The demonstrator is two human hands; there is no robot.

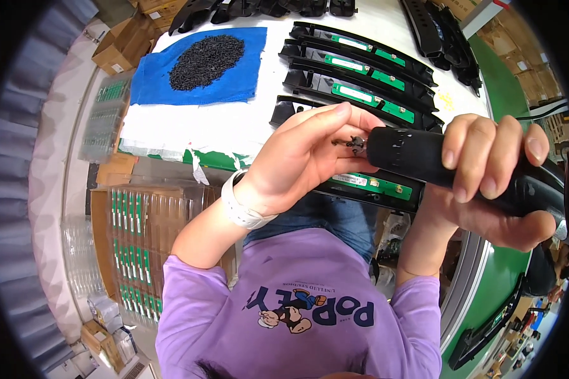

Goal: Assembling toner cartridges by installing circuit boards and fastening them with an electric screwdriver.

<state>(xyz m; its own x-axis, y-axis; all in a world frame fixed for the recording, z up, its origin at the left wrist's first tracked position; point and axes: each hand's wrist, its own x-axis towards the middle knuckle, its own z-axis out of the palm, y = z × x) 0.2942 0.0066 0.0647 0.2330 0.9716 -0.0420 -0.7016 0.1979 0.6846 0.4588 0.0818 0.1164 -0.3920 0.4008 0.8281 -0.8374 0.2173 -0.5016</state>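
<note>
My right hand (496, 170) is wrapped round a thick black electric screwdriver (414, 155), which lies nearly level and points left. At its tip, my left hand (303, 148) is cupped, thumb up and fingers curled round several small dark screws (358, 144). Whether the left fingertips touch the screwdriver's nose I cannot tell. Below my hands lies a curved black plastic housing with a green circuit board (392, 188), partly hidden by them. More such black housings (360, 66) with green boards lie in a row just beyond, on the white tabletop (265, 132).
A blue cloth (152, 82) at the far left bears a heap of black screws (207, 62). Black plastic parts lie along the far edge and far right (439, 38). Clear trays of green boards (129, 252) stand lower left; another housing (490, 328) rests on a green surface at right.
</note>
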